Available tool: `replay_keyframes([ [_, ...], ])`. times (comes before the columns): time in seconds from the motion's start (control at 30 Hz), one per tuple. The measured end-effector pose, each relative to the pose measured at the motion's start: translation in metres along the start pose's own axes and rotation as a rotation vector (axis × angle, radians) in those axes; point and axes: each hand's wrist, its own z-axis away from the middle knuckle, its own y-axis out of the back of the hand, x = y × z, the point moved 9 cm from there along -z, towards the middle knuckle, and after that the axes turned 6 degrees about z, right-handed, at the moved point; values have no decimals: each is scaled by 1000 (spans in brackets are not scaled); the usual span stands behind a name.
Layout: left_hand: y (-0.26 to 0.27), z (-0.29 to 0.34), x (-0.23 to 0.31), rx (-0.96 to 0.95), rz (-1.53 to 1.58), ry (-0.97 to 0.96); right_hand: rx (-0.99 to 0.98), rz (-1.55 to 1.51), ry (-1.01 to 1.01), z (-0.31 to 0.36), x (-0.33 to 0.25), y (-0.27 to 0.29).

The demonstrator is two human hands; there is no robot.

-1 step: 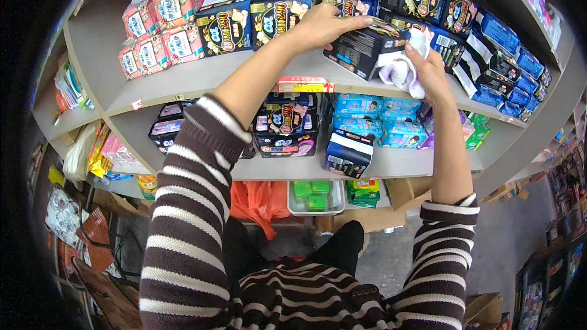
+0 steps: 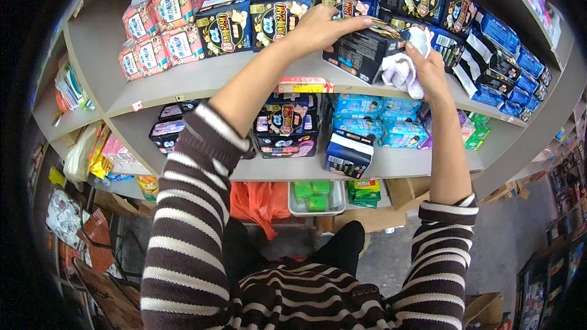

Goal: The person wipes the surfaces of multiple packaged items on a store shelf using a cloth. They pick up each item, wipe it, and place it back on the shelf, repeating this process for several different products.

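Above the upper shelf's front edge, my left hand [image 2: 318, 29] is closed on a dark sanitary-pad pack [image 2: 356, 56], its thumb lying along the top. The pack is tilted, with its plain printed side toward me. My right hand [image 2: 430, 73] grips a crumpled white cloth [image 2: 400, 72] with purple patches, held against the pack's right end. Part of the cloth hangs below the fingers. Behind the hands stand more dark pad packs [image 2: 278, 19] with flowers on their fronts.
Pink packs [image 2: 173, 9] are stacked at the upper left, and small blue packs [image 2: 504, 33] lie at the right. On the lower shelf [image 2: 400, 162] sit light-blue packs [image 2: 358, 126] and a lone dark pack [image 2: 348, 154]. Below are a red plastic bag [image 2: 260, 205] and a white bin [image 2: 337, 208].
The cloth in my right hand has shifted slightly to the right along the pack, baring a little more of its side. My left hand has barely moved.
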Motion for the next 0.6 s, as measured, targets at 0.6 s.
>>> replay_keyframes([
  [0.6, 10, 351, -108, 415, 560, 95, -26, -624, -293, 254, 127, -173],
])
